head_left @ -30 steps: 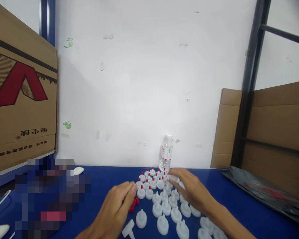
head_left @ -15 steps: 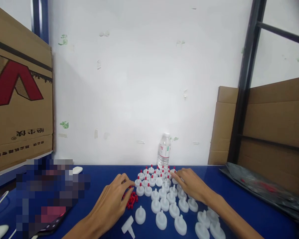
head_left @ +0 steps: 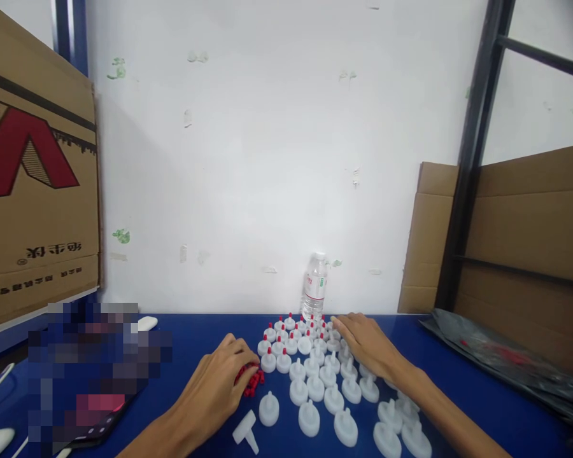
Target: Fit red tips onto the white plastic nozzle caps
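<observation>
My left hand is curled over a small pile of red tip caps, with red showing between thumb and forefinger. My right hand reaches to the back right of a group of white nozzle lids. Its thumb and fingertips are closed at the top of a rear lid, covering the tip. Lids with red caps on their spouts stand towards the back left of the group. Those nearer to me have bare white spouts. One bare lid stands apart, and another lid lies on its side.
A clear water bottle stands at the back against the white wall. To the left are a printed carton and a blurred-out phone-like item. A grey plastic bag lies along the right side of the blue table.
My right hand has risen slightly towards the back, and its fingertips now cover the red tip that showed beside them. My left fingers have curled closer over the red caps.
</observation>
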`<state>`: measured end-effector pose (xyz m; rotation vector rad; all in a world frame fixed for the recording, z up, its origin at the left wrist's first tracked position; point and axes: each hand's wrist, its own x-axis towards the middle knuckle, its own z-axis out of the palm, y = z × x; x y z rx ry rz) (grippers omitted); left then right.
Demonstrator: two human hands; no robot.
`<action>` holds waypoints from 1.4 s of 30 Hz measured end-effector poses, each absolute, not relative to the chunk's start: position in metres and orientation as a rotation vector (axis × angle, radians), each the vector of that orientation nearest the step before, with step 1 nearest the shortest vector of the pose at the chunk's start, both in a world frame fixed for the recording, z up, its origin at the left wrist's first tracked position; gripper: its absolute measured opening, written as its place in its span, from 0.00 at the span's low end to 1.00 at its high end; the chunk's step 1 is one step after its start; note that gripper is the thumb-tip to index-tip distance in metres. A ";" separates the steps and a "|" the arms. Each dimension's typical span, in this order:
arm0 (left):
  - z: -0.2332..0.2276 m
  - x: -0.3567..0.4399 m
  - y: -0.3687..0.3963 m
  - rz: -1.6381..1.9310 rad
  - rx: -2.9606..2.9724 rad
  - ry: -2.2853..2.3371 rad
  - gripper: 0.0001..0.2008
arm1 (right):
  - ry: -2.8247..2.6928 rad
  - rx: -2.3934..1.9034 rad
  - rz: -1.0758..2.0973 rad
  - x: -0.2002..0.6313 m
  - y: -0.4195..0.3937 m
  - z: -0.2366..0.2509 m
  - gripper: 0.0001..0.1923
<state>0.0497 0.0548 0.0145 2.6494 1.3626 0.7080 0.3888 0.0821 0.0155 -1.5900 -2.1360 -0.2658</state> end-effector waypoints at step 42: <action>0.006 0.069 0.030 1.123 3.067 0.974 0.05 | -2.344 -0.417 -0.373 0.279 0.000 0.029 0.12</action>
